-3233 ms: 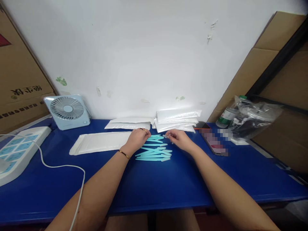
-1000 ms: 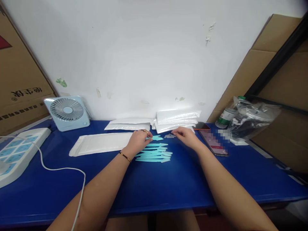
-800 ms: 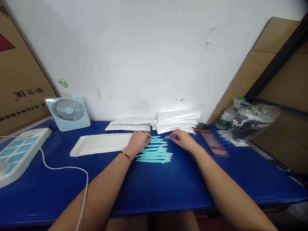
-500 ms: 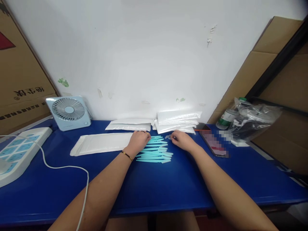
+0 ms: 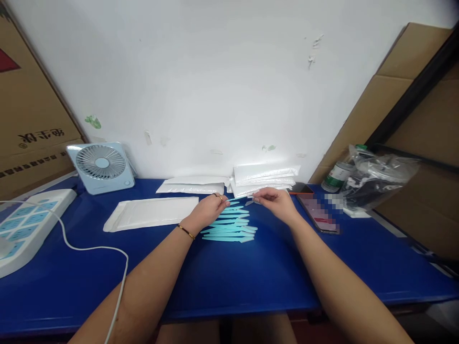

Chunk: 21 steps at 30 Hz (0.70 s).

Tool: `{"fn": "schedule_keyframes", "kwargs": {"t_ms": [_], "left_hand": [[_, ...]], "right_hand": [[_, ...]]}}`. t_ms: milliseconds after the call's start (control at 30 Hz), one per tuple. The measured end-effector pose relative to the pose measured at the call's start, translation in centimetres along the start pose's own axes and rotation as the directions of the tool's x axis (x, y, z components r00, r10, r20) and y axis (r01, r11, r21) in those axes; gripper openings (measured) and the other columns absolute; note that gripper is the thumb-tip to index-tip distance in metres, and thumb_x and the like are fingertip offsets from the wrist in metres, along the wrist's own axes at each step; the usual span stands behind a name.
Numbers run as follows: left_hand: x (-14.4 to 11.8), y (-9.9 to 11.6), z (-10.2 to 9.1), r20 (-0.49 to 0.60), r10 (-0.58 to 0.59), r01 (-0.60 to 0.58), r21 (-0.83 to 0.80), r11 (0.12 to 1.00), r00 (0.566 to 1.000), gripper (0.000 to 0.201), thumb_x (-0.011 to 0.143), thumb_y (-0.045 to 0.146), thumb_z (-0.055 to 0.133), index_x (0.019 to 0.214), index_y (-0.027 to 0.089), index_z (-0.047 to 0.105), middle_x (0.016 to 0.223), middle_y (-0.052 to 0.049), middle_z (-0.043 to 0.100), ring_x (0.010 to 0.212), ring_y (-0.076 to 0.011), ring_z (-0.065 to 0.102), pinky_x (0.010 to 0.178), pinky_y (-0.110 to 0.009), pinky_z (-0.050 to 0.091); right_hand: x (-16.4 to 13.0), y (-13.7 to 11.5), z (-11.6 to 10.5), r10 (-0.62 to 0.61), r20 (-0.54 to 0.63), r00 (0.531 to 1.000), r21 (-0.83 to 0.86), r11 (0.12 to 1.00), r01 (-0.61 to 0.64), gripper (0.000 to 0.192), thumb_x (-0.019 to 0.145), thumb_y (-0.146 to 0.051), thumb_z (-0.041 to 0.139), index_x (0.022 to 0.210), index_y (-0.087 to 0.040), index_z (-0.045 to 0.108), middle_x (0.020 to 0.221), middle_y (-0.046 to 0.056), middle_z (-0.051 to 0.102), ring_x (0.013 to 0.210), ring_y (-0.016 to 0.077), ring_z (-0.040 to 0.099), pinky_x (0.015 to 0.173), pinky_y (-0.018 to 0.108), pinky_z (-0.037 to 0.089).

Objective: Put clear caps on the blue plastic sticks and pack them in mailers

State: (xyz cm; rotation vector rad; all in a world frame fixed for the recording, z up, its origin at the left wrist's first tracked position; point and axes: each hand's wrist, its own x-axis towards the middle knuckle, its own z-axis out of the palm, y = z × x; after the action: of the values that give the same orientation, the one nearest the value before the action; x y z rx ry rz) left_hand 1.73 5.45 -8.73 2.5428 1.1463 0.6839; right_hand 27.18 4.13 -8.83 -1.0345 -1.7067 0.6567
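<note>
A teal eyebrow razor [image 5: 241, 197] is raised slightly above the others, its handle pinched in my left hand [image 5: 210, 210]. The fingers of my right hand [image 5: 278, 203] are closed at the razor's far tip. What they pinch there is too small to make out. Beside those fingertips lie small clear plastic pieces [image 5: 249, 203]. Several more teal eyebrow razors [image 5: 229, 228] lie in a loose row on the blue table [image 5: 233, 277], just below my hands, with their blade ends to the right. My left hand partly covers the upper ones.
White padded envelopes [image 5: 265, 174] are stacked against the wall, with another envelope [image 5: 193, 185] beside them. One long envelope [image 5: 150, 213] lies left. A fan [image 5: 102, 165], power strip [image 5: 32, 224] and white cable [image 5: 96, 248] are leftward; a phone [image 5: 319, 215] and bottle [image 5: 337, 177] are right.
My left hand has lifted one razor off the row. My right hand has moved up from the clear pieces to that razor's tip.
</note>
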Motion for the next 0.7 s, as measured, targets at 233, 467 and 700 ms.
{"fn": "schedule_keyframes", "kwargs": {"t_ms": [233,467,700], "left_hand": [[-0.1,-0.1,0.1,0.006,0.014,-0.014,0.048,0.999,1.000,0.037,0.094,0.042,0.030,0.084,0.020,0.058,0.083,-0.003,0.056,0.081,-0.0172,0.054,0.073,-0.027,0.041],[-0.1,0.3,0.1,0.008,0.010,-0.010,0.079,0.997,1.000,0.033,0.093,0.040,0.034,0.095,0.020,0.061,0.089,-0.004,0.056,0.084,-0.0169,0.055,0.077,-0.027,0.043],[-0.3,1.8,0.0,0.074,0.017,-0.022,0.060,0.998,0.997,0.032,0.092,0.039,0.040,0.106,0.021,0.062,0.100,-0.006,0.056,0.088,-0.0165,0.056,0.079,-0.026,0.044]], "right_hand": [[0.0,-0.4,0.1,-0.082,0.033,0.996,0.015,0.997,0.081,0.011,0.071,-0.029,0.071,0.079,-0.022,0.072,0.086,0.005,0.069,0.084,0.0186,0.064,0.078,0.033,0.051],[-0.2,-0.8,0.7,-0.051,0.056,0.997,-0.002,0.999,0.052,0.013,0.072,-0.032,0.069,0.080,-0.021,0.072,0.087,0.005,0.069,0.084,0.0190,0.063,0.079,0.035,0.051],[-0.3,-1.2,1.2,-0.031,0.173,0.984,-0.017,0.999,0.034,0.018,0.072,-0.033,0.068,0.085,-0.021,0.070,0.090,0.005,0.069,0.084,0.0193,0.063,0.078,0.033,0.050]]}}
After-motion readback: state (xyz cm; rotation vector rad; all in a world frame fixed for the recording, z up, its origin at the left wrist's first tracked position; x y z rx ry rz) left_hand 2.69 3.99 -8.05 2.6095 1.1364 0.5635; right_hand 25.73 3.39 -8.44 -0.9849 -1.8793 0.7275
